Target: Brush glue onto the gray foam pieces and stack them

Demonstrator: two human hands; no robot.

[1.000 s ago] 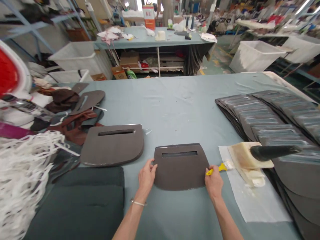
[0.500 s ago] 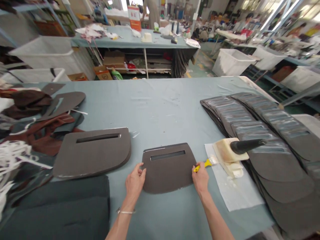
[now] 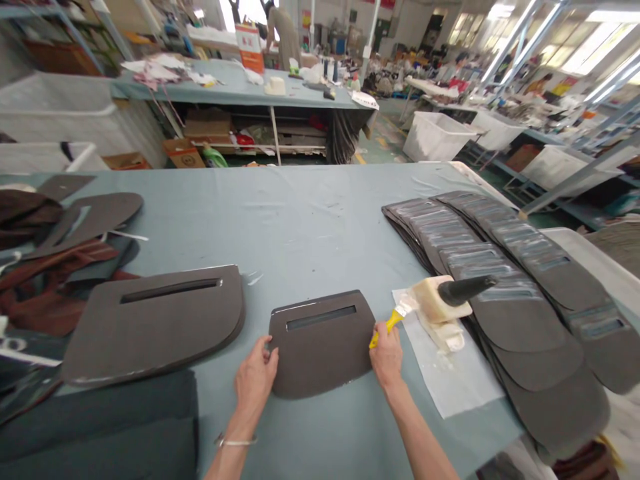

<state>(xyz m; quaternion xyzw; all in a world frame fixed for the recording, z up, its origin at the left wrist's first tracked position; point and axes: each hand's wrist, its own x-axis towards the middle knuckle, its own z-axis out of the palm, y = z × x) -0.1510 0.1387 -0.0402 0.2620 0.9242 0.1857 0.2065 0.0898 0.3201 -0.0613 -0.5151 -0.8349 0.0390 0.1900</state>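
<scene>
A dark brown, half-rounded panel (image 3: 323, 357) with a long slot lies flat in front of me; its thick edge suggests a stack. My left hand (image 3: 256, 373) is against the panel's left edge, thumb and forefinger apart, the other fingers curled. At the right edge, my right hand (image 3: 387, 357) is closed around the yellow handle of a paintbrush (image 3: 391, 325). The brush's pale bristles point away, toward a cream-coloured container (image 3: 430, 300) with a black cone-shaped piece sticking out. Beneath that container lies a white sheet (image 3: 453, 387) smeared with a whitish substance.
A larger stack of slotted panels (image 3: 165, 327) sits on the left, with dark folded material (image 3: 115, 427) nearer me. Overlapping panels with shiny streaks (image 3: 520, 327) fan out on the right. Fabric scraps (image 3: 60, 287) are heaped at far left. Another table (image 3: 225, 93) stands behind.
The view has shifted, so most things appear farther left. The brush has tilted more upright in my right hand, its bristles farther from me. Both hands stay at the panel's sides.
</scene>
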